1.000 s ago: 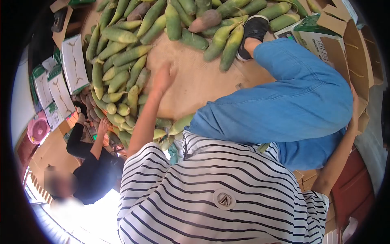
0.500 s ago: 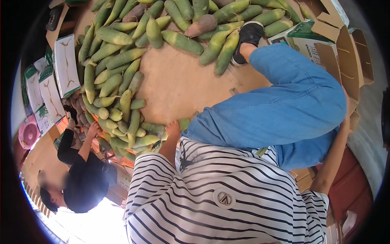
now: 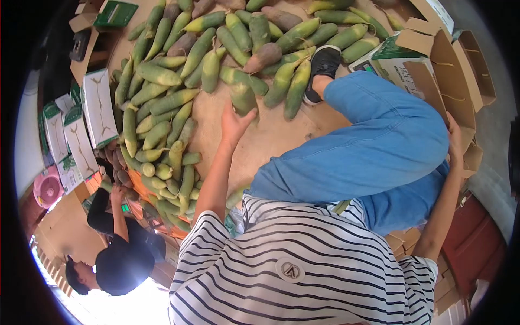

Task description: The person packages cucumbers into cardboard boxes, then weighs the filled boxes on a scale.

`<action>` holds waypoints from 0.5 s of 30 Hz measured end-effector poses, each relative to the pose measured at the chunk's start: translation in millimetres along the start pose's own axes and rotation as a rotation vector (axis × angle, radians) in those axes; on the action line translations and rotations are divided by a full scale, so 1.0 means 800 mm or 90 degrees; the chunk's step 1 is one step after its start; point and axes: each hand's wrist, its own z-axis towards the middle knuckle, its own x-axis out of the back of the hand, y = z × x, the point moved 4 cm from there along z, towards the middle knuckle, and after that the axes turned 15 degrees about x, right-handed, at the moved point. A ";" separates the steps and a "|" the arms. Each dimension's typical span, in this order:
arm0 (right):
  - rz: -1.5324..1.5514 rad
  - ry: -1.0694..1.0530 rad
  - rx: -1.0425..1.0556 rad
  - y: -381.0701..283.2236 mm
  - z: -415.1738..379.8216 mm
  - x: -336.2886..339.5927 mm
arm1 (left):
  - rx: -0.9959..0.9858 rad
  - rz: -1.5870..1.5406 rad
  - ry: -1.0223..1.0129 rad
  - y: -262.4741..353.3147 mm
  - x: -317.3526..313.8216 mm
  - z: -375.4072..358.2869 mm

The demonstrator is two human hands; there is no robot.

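My left hand point(image 3: 236, 123) is wrapped round the lower end of a thick green radish point(image 3: 243, 99), held upright over the bare brown board point(image 3: 216, 143). Behind it another green radish point(image 3: 233, 77) lies at the edge of the heap. My right hand point(image 3: 455, 142) is beside my bent knee, right at the edge of an open cardboard box point(image 3: 452, 89); its fingers are partly hidden. Many more green radishes point(image 3: 157, 135) lie piled along the left and far sides, a few of them reddish-brown point(image 3: 265, 57).
My shoe point(image 3: 325, 64) rests on the board among the radishes. White and green cartons point(image 3: 99, 108) and a pink fan point(image 3: 47, 188) stand at the left. Another person point(image 3: 127, 254) in dark clothes reaches toward the pile there. A dark red surface point(image 3: 471, 233) is at the right.
My left hand has moved forward from beside my hip and now holds a green radish. My right hand has come up beside the knee. The other person has shifted slightly.
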 end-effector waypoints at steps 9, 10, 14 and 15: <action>-0.254 0.034 0.063 -0.027 -0.003 0.000 | -0.347 -0.381 -0.071 0.379 -0.067 -0.067; -0.296 0.039 0.064 -0.027 -0.005 0.002 | -0.367 -0.445 -0.090 0.411 -0.081 -0.081; -0.279 0.010 0.033 -0.037 -0.001 0.003 | -0.447 -0.518 -0.327 0.512 -0.160 -0.113; -0.272 -0.006 0.027 -0.041 -0.001 0.004 | -0.389 -0.485 -0.389 0.526 -0.185 -0.119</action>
